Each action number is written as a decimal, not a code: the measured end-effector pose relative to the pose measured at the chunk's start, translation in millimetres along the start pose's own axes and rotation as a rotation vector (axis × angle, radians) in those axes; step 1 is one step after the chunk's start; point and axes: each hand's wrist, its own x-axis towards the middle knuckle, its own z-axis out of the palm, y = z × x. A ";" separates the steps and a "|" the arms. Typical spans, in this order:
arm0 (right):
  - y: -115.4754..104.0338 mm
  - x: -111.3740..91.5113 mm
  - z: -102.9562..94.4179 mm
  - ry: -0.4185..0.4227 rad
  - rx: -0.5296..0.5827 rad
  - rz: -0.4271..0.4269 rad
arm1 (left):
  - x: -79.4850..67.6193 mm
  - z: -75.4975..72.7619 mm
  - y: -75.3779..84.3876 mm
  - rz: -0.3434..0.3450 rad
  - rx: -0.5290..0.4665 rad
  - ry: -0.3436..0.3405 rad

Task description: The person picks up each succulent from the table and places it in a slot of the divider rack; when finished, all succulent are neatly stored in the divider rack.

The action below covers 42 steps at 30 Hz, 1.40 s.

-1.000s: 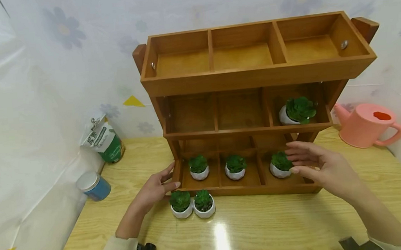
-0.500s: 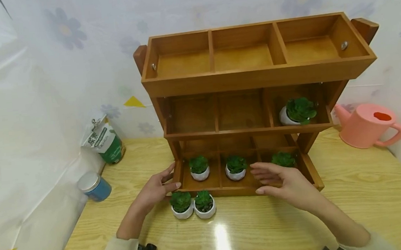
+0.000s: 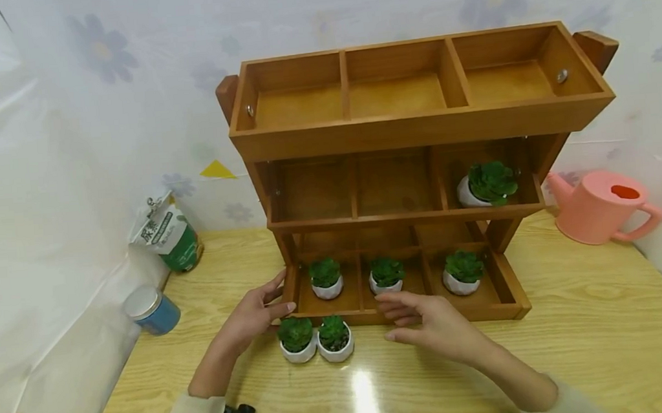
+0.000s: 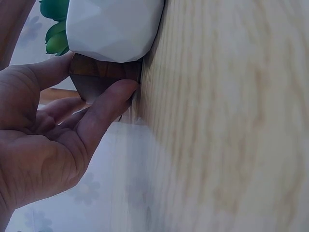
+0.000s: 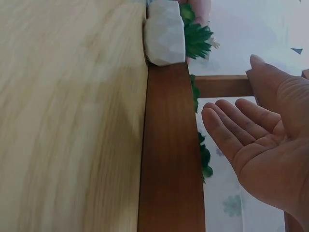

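Observation:
A three-tier wooden plant shelf (image 3: 424,131) stands on the table. My left hand (image 3: 256,314) grips the front left corner of its bottom tier; in the left wrist view the thumb (image 4: 108,104) and fingers hold that corner (image 4: 99,77). Two potted succulents, one left (image 3: 297,341) and one right (image 3: 334,339), sit side by side before the shelf near this hand. My right hand (image 3: 434,325), fingers extended and holding nothing, hovers at the bottom tier's front edge. Behind it, a potted succulent (image 3: 385,273) occupies the middle compartment, with others in the left (image 3: 326,278) and right (image 3: 463,272) compartments.
Another potted succulent (image 3: 487,184) stands in the middle tier's right compartment. A pink watering can (image 3: 599,208) is right of the shelf. On the left are a blue jar (image 3: 152,310) with a silvery lid and a clipped green-and-white bag (image 3: 168,235). Patterned sheeting hangs behind.
My right hand has moved left along the bottom tier, from the right compartment's succulent to in front of the middle one. The left hand keeps its grip on the shelf corner.

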 end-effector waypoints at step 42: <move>2.4 29.1 48.9 -0.154 0.034 0.001 | -1.0 -0.2 -0.4 0.002 0.006 0.004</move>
